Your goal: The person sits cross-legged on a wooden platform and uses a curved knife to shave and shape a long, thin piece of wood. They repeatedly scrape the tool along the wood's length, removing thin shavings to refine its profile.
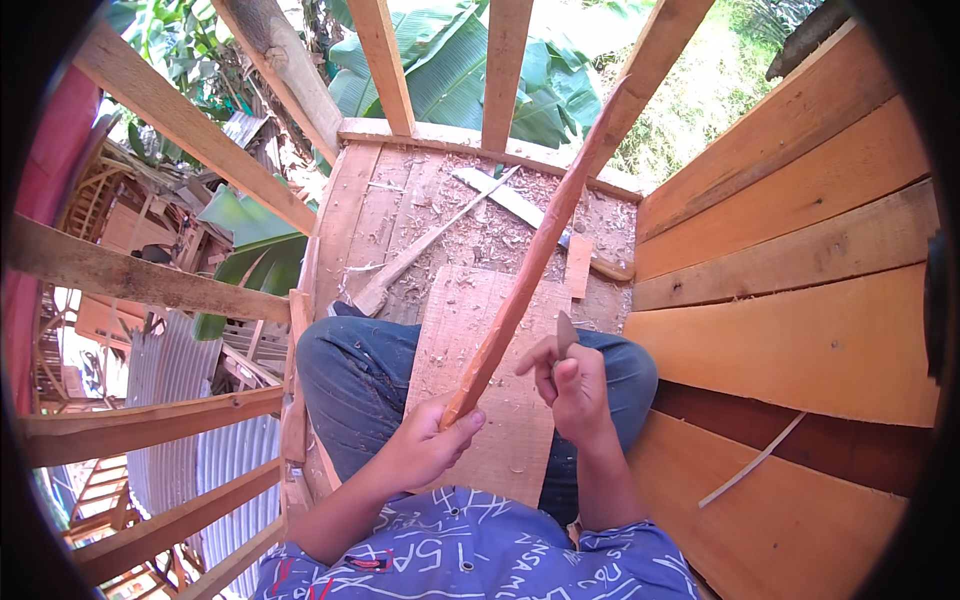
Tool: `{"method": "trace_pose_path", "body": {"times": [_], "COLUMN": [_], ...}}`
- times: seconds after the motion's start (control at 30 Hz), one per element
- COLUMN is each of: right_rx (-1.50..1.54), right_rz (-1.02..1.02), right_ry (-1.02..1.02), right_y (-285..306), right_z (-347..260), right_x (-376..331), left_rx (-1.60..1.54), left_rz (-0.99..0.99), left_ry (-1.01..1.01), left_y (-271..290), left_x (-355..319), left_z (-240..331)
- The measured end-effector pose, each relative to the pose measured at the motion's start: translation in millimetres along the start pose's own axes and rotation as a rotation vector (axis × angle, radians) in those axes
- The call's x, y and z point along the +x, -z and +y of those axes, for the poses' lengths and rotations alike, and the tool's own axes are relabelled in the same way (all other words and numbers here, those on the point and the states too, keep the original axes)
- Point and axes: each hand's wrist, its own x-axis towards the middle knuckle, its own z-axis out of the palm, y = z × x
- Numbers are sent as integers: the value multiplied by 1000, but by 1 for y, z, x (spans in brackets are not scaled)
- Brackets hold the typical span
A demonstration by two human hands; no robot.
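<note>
My left hand (432, 446) is wrapped round the thick lower end of a long, tapering reddish-brown wooden stick (527, 273). The stick slants up and away to the right, its thin tip reaching the railing. In my right hand (578, 396) is a small knife (566, 331), its short blade pointing up and away from me, apart from the stick. The index finger of that hand points left; the handle is mostly hidden by the palm. Across my lap lies a flat wooden board (480, 350) sprinkled with shavings.
Shavings cover the plank floor (350, 220). A machete (510, 205) lies there, beside a pale, paddle-shaped wooden piece (420, 250) and a small wood block (578, 265). Slatted railings (150, 280) stand left and ahead; a plank wall (780, 340) rises at right, with a thin strip (750, 460) against it.
</note>
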Motion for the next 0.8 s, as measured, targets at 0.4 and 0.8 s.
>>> {"method": "trace_pose_path", "body": {"times": [0.4,0.8], "right_rx": [-952,-784], "right_rz": [189,407], "right_ry": [229,116], "right_y": [-6,32], "right_z": [-27,-20], "right_x": [9,8], "left_rx": [681,588], "left_rz": [384,389], "left_ry": [-202,-177], "left_y": [-14,-6], "left_x": [-54,-74], "left_z": [27,5]}}
